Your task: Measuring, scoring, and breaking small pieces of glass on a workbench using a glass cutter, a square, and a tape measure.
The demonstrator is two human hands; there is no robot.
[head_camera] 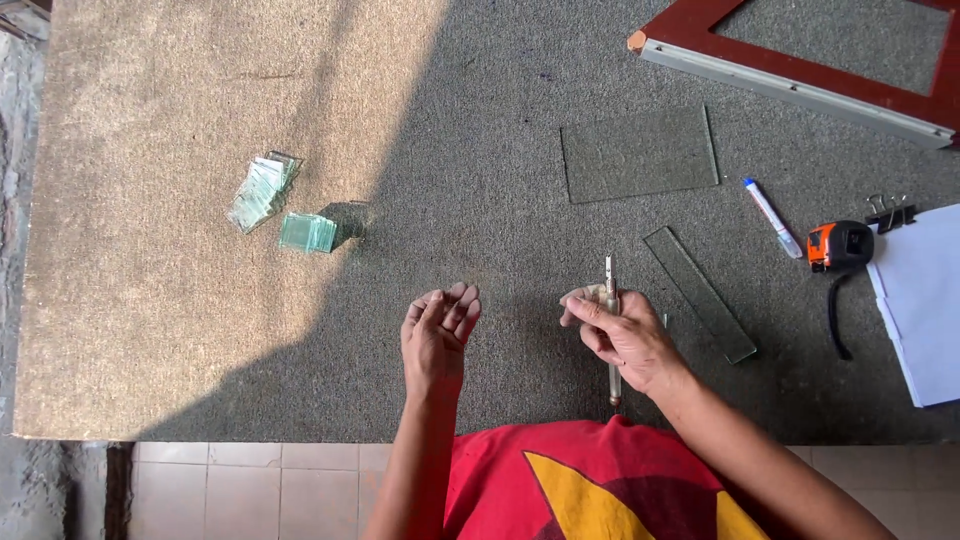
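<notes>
My right hand (622,338) is closed around a slim metal glass cutter (611,283), its tip pointing away from me over the grey carpeted table (200,120). A small glass piece seems to sit under its fingers. My left hand (438,330) hovers palm-up with fingers loosely curled and holds nothing. A narrow glass strip (700,293) lies just right of my right hand. A larger rectangular glass sheet (638,153) lies farther back.
Two piles of small cut glass squares (264,190) (308,232) sit at the left in sunlight. A red-framed square ruler (800,70), a white marker (772,217), an orange tape measure (838,246) and clipped white paper (925,305) lie at the right.
</notes>
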